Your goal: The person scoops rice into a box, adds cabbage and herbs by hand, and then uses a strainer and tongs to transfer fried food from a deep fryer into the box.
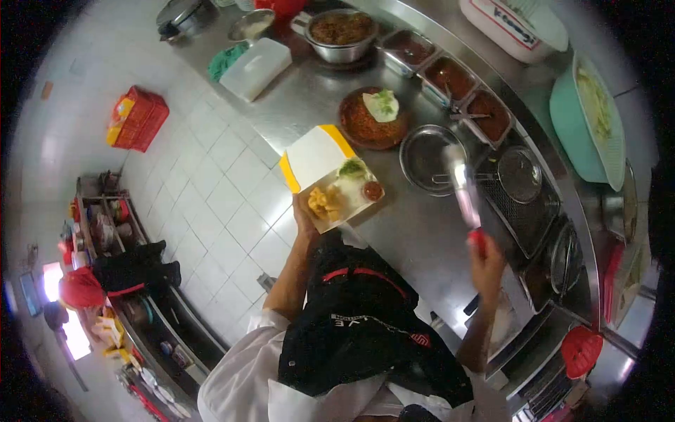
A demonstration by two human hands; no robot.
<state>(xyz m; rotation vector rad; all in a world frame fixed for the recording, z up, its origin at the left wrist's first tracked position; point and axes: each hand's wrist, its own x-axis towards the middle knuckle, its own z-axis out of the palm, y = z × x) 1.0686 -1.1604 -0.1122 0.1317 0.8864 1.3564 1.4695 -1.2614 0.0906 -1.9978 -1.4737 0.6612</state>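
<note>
My left hand [304, 216] is closed on the near left side of an open takeaway box [314, 160] with yellow edges. Inside it lie golden fried pieces [325, 204], some green leaf [351, 167] and a small cup of red sauce [372, 190]. Over the steel counter, my right hand [486, 264] grips the red handle of a shiny metal utensil [464, 193], its far end pale and smeared by motion. That end overlaps the right side of a round metal pan [430, 156]; the utensil's exact kind cannot be made out.
A brown dish of red sambal [358, 130] with a pale leaf on it stands beyond the box. Steel sauce trays [450, 77] line the back, beside a pot of brown food [341, 43]. A wire strainer [519, 174] and mesh rack [524, 214] lie right; a white container [256, 69] sits left.
</note>
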